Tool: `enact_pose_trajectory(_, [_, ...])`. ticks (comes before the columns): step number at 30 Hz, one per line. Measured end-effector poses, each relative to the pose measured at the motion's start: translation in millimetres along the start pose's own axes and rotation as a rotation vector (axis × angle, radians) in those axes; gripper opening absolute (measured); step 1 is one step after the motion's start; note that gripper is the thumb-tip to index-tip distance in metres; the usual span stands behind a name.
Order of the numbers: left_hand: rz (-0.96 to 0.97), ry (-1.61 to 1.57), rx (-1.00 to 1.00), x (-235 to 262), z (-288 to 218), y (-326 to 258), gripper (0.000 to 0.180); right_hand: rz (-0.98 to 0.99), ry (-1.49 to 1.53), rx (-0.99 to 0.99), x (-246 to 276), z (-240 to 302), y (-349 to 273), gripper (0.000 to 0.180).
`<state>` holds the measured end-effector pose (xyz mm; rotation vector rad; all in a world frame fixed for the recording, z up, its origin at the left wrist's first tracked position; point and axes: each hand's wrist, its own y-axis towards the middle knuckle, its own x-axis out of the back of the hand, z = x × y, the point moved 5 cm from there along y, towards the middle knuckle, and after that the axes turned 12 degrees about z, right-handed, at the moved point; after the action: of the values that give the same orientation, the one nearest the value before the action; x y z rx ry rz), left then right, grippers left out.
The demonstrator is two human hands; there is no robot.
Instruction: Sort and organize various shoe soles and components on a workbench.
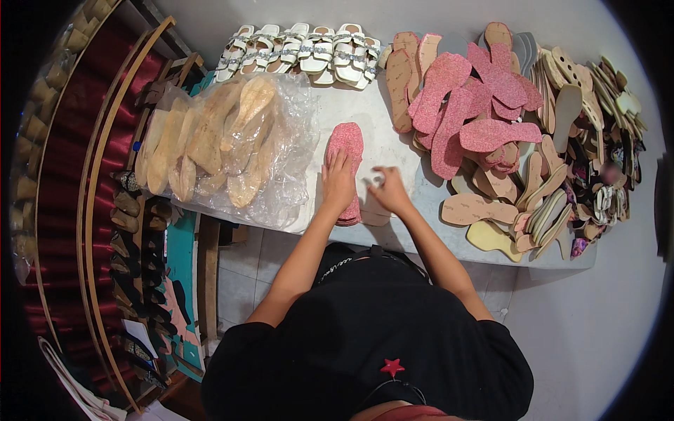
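1. Pink glittery insole (345, 144), head view: lying near the worktop's (372, 112) front edge, long axis running front to back, toe end pointing toward the far edge.
2. Left hand (338, 184) pressed flat on its near end, fingers spread, clamped on nothing.
3. Right hand (388, 188) just beside, fingers curled loosely together; contents cannot be told.
4. Bagged tan soles (217, 140) at left, pink insole pile (470, 105) toward the right edge, white sandals (302, 52) along the far edge.
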<state>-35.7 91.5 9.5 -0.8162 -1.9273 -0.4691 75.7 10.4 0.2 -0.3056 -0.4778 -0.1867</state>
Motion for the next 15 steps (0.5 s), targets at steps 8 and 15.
enact_pose_trajectory(8, [0.121, 0.098, 0.103, -11, 2, 9, 0.04, -1.166, 0.015, -0.059, 106, -40, -46, 0.06])
enact_pose_trajectory(15, [0.089, 0.062, 0.12, -13, -3, 12, 0.041, -1.007, 0.835, -0.145, 155, -72, -31, 0.051])
